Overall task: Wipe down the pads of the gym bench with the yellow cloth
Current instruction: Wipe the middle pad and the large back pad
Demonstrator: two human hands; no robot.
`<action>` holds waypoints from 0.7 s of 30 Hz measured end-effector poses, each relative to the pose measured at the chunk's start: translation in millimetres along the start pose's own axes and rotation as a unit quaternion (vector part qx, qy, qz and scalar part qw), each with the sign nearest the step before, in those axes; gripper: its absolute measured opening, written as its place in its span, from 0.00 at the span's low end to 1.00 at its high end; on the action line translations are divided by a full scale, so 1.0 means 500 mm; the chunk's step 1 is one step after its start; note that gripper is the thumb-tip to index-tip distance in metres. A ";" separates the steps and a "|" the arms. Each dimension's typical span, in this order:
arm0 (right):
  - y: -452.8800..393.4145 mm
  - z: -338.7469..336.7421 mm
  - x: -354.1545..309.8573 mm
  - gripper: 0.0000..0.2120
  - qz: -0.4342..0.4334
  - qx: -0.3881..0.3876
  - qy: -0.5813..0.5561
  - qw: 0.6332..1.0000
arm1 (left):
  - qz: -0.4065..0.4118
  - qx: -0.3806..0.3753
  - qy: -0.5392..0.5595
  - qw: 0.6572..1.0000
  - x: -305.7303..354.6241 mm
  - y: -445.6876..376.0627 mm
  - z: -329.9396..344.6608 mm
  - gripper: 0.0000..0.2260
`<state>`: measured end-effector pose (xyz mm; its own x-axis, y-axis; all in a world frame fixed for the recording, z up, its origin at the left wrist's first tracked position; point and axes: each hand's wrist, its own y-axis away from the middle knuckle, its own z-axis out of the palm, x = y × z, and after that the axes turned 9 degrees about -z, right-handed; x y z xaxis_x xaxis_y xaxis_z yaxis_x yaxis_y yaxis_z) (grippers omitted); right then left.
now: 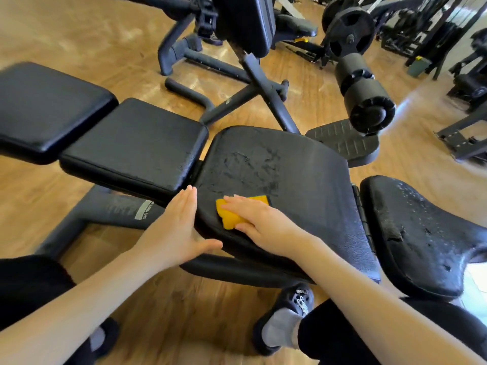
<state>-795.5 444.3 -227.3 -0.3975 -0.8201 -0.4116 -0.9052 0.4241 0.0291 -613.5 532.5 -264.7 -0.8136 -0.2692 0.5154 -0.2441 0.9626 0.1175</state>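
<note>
The gym bench runs left to right as several black pads. The middle pad (290, 169) carries wet streaks. My right hand (261, 222) lies flat on the yellow cloth (229, 217), pressing it onto this pad near its front left corner. My left hand (176, 227) rests with straight fingers on the pad's left edge, thumb along the front rim. The worn right pad (421, 233) shows droplets and torn patches. Two dry-looking pads sit to the left, one beside the middle pad (134, 143) and one at the far left (47, 106).
A black roller pad (366, 98) on an arm juts out behind the bench at the right, above a ribbed footplate (342, 140). Another machine's frame (250, 80) stands on the wooden floor behind. My shoes (284, 322) are under the bench's front.
</note>
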 end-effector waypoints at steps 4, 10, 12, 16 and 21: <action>-0.068 0.010 -0.012 0.23 -0.022 0.006 -0.030 0.999 | 0.009 0.011 0.018 1.000 0.008 -0.015 0.001 0.51; 0.049 -0.020 0.075 0.22 0.056 0.060 -0.029 0.996 | 0.024 -0.074 -0.020 0.997 0.020 -0.047 -0.020 0.54; 0.113 -0.036 0.113 0.22 0.097 0.081 -0.026 0.992 | 0.020 -0.092 -0.030 0.995 0.025 -0.049 -0.029 0.53; 0.249 -0.057 0.171 0.22 0.212 0.144 -0.092 0.962 | 0.010 -0.098 -0.037 0.994 0.029 -0.045 -0.031 0.53; 0.271 -0.051 0.176 0.22 0.269 0.183 -0.067 0.943 | -0.010 -0.087 -0.050 0.995 0.032 -0.039 -0.032 0.52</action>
<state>-957.1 419.8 -236.6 -0.7397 -0.4027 -0.5391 -0.4558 0.8892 -0.0388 -613.5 509.8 -245.4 -0.8602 -0.2813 0.4254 -0.1726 0.9455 0.2762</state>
